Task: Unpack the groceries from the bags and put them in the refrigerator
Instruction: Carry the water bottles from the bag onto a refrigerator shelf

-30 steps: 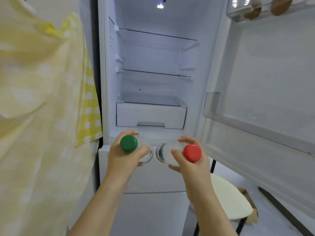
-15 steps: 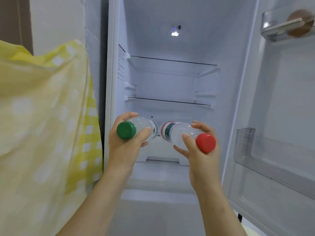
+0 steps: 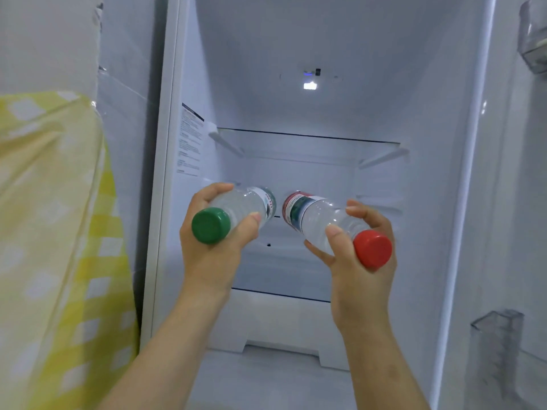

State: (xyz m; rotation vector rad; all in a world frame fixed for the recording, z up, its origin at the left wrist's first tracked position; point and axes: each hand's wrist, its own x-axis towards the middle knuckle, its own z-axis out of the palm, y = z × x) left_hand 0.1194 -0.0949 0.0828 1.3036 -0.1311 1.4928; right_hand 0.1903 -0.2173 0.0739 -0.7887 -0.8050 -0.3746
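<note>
My left hand [image 3: 211, 250] grips a clear water bottle with a green cap [image 3: 247, 204], held on its side with the cap toward me. My right hand [image 3: 359, 261] grips a second clear bottle with a red cap [image 3: 318, 218], also on its side, base pointing into the open refrigerator [image 3: 296, 99]. Both bottles hover side by side in front of the middle glass shelf [image 3: 281, 261], their bases close together but apart.
An upper glass shelf [image 3: 305, 137] sits above the bottles and a white drawer [image 3: 281, 327] below. The open door with clear bins [image 3: 497, 324] stands at the right. Yellow checked cloth [image 3: 59, 247] hangs at the left.
Both hands have risen and pushed forward with the bottles, from in front of the drawer up to the middle shelf level. The view has moved closer to the refrigerator.
</note>
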